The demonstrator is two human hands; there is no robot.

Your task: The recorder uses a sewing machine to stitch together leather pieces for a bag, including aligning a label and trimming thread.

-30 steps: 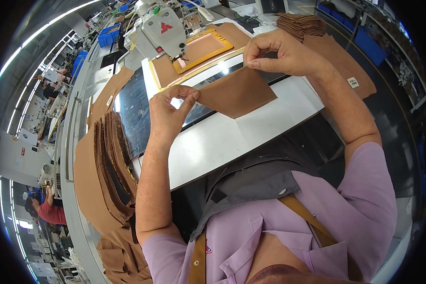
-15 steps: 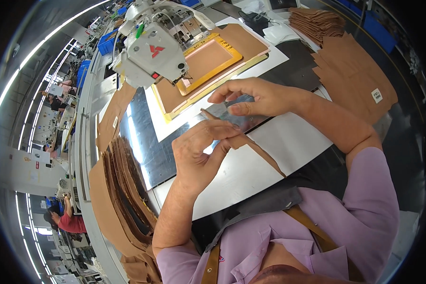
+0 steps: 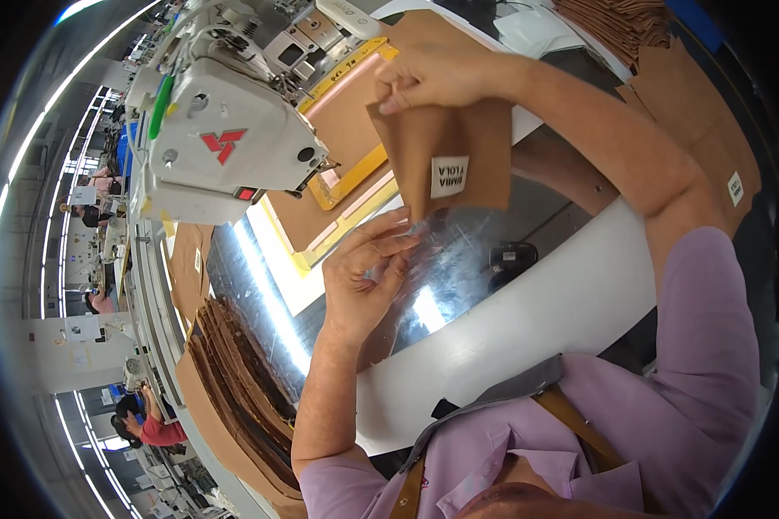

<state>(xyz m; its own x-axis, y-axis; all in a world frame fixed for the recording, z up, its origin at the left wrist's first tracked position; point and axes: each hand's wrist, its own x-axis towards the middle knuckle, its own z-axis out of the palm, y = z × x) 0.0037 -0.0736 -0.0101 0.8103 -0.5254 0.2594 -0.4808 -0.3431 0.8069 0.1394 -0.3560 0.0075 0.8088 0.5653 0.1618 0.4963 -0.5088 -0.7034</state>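
A brown fabric piece (image 3: 480,138) with a white label hangs raised over the work surface, to the right of the sewing machine head (image 3: 225,130). My right hand (image 3: 446,78) has its fingers closed on the upper left edge of the piece. At the piece's narrow lower corner, the fingertips of my left hand (image 3: 363,272) come together in a pinch, partly hiding that corner. Behind the piece, a yellow frame (image 3: 355,186) lies on brown material (image 3: 299,212) beneath the machine.
A stack of brown pieces (image 3: 242,389) stands by my left forearm. More labelled brown pieces (image 3: 697,130) lie at the right, with a folded pile (image 3: 614,30) beyond them. A small black object (image 3: 512,258) rests on the shiny metal plate (image 3: 441,285). Another person (image 3: 156,424) sits far left.
My right hand has moved up and taken hold of the brown fabric piece, which is now lifted and turned with its label showing. The view has shifted closer to the machine.
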